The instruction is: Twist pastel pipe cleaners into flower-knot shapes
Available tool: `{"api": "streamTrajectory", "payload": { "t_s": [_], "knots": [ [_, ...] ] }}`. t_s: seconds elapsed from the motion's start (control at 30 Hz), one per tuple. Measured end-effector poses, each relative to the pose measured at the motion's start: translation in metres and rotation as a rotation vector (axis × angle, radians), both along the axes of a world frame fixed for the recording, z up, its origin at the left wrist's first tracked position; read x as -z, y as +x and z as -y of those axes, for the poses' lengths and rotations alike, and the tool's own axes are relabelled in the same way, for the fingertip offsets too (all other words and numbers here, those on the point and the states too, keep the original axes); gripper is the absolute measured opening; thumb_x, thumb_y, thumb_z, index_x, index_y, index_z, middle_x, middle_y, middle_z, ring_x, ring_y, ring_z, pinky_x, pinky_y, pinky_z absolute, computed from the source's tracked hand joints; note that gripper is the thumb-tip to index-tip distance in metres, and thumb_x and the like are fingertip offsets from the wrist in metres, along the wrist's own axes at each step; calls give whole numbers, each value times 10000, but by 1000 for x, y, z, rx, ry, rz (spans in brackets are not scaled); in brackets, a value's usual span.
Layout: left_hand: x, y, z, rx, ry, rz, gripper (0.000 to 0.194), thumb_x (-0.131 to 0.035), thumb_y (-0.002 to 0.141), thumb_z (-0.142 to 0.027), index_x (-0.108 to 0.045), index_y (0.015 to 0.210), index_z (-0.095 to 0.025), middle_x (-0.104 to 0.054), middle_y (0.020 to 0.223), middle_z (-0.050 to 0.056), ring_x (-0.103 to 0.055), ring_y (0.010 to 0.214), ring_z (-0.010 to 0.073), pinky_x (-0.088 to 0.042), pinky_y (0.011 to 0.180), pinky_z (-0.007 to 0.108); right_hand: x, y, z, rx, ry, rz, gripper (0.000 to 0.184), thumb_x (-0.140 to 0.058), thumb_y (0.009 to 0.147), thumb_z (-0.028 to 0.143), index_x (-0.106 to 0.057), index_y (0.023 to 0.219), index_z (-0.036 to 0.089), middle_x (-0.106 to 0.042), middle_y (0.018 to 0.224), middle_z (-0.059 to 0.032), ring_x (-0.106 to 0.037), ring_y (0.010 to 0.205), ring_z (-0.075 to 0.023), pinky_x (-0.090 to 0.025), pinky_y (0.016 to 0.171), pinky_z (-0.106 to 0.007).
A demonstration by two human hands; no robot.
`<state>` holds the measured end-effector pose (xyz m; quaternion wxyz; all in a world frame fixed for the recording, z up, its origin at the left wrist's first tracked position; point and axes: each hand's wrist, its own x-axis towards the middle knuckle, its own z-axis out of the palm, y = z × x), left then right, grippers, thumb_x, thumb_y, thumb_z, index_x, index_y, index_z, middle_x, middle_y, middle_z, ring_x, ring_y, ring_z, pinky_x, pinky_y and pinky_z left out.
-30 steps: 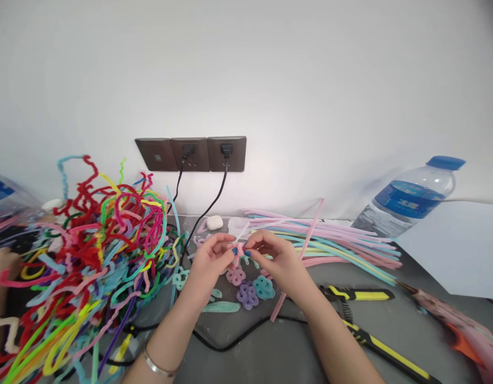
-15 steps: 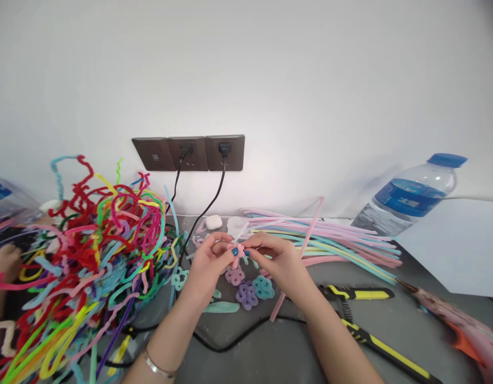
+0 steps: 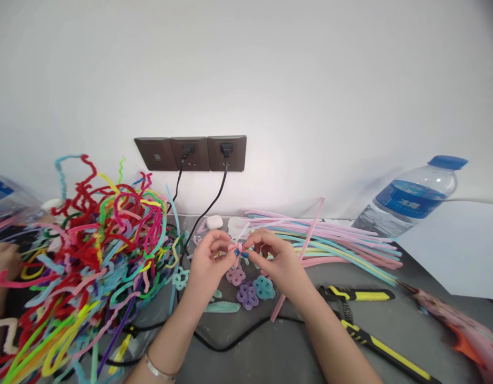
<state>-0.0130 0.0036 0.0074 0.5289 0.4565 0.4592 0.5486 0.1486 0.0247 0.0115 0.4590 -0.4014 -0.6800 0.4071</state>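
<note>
A purple flower, teal flower, pink flower and mint flower lie looped and finished-looking at lower centre; the small pink piece, just below mid-frame, seems only part-formed, though how much is left I can't tell; it sits between left hand and right hand, each pinching it with thumb and finger.

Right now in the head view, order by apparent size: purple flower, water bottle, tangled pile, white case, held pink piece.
Tangled pile
Water bottle
Purple flower
White case
Held pink piece: partly hidden, so unsure.
</note>
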Motion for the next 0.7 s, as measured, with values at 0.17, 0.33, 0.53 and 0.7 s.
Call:
{"api": "streamTrajectory", "payload": {
  "t_s": [0.17, 0.33, 0.53, 0.7],
  "knots": [
    [-2, 2, 1, -17, -17, 14, 251, -751, 733, -277, -541, 850, -202, -658, 643, -37, -581, 563, 104, -467, 623, 219, 0, 0, 0, -54, -101, -72, 74, -619, 839, 263, -615, 805, 197, -571, 794, -28, -522, 681, -158, -410, 561, -261],
    [-5, 7, 3, -48, -17, 75, 265, -762, 724, -274, -533, 833, -200, -623, 606, -51, -571, 559, 91, -462, 598, 195, 1, -2, 1, -87, -67, -82, 80, -565, 888, 240, -596, 829, 195, -562, 804, -19, -523, 716, -157, -401, 630, -272],
    [-6, 7, 3, -27, -56, 114, 229, -758, 727, -304, -614, 860, -185, -598, 666, -31, -554, 565, 95, -494, 556, 208, -2, -3, 4, -5, 146, 35, 113, -506, 927, 178, -566, 834, 202, -538, 827, -21, -486, 719, -157, -369, 634, -274],
    [-7, 0, 1, 97, 5, 14, 185, -764, 711, -252, -701, 867, -176, -670, 794, 21, -629, 626, 134, -536, 611, 253, -2, 0, 3, -41, 128, 34, 103, -512, 936, 199, -579, 858, 205, -547, 834, -32, -515, 746, -170, -412, 656, -280]
  ]
}}
